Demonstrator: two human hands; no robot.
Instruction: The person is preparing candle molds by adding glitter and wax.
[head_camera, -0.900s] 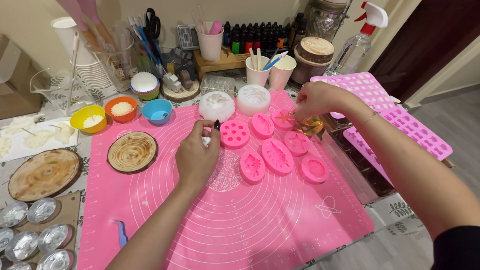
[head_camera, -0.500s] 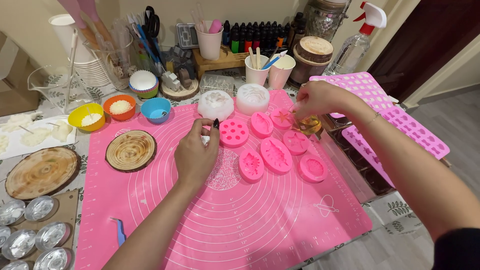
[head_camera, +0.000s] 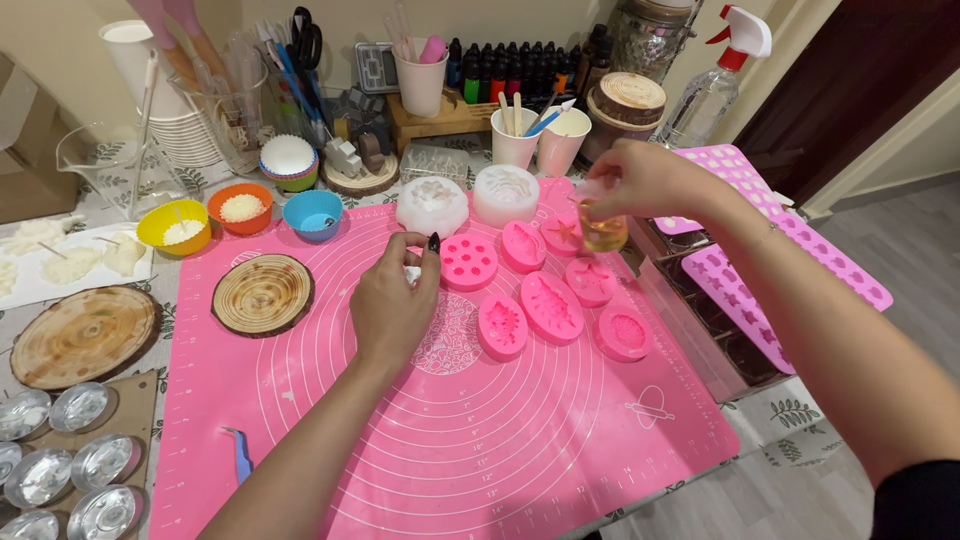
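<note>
A wooden slice (head_camera: 263, 294) is lying near the pink mat's (head_camera: 450, 440) left edge. The left hand (head_camera: 392, 305) is resting mid-mat, fingers pinched on a small white piece (head_camera: 412, 274) beside a round pink mould (head_camera: 468, 263). The right hand (head_camera: 650, 180) is gripping a small cup of yellow liquid (head_camera: 603, 228), held upright over the mat's far right corner.

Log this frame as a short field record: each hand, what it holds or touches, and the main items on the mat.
left hand: rests on the pink mat, pinching a small white object, not identifiable
right hand: holds a small clear cup of yellow liquid above the mat
nearest to cup: star mould
on mat: pink silicone moulds, two white moulds, wood slice, blue tweezers
</note>
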